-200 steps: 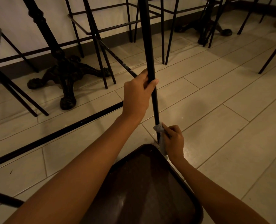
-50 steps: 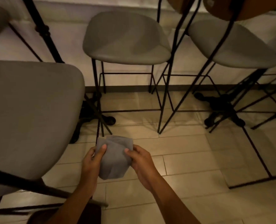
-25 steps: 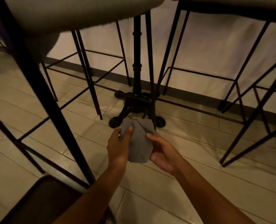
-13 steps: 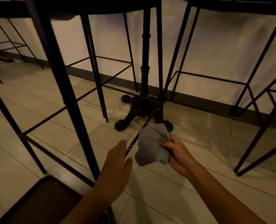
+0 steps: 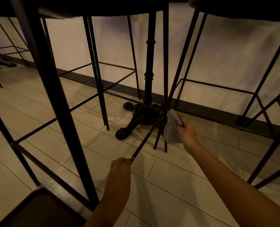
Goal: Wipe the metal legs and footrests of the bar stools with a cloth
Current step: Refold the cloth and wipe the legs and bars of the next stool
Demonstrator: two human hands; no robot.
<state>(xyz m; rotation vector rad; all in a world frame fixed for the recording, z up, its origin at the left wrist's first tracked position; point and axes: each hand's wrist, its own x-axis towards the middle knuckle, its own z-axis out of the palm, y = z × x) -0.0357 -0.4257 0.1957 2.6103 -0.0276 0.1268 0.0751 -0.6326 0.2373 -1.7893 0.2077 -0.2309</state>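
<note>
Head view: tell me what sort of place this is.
Probably a café or bar seating area: several tall bar stools on thin black metal legs, a cast-iron pedestal table base, and a tiled floor.

Left hand [image 5: 119,171]: bare, wrist and forearm uncovered up to the frame edge.
Right hand [image 5: 186,132]: bare, wrist and forearm likewise uncovered.

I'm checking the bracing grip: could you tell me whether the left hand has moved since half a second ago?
Yes. The left hand went from open beside the footrest bar to gripping its near end.
</note>
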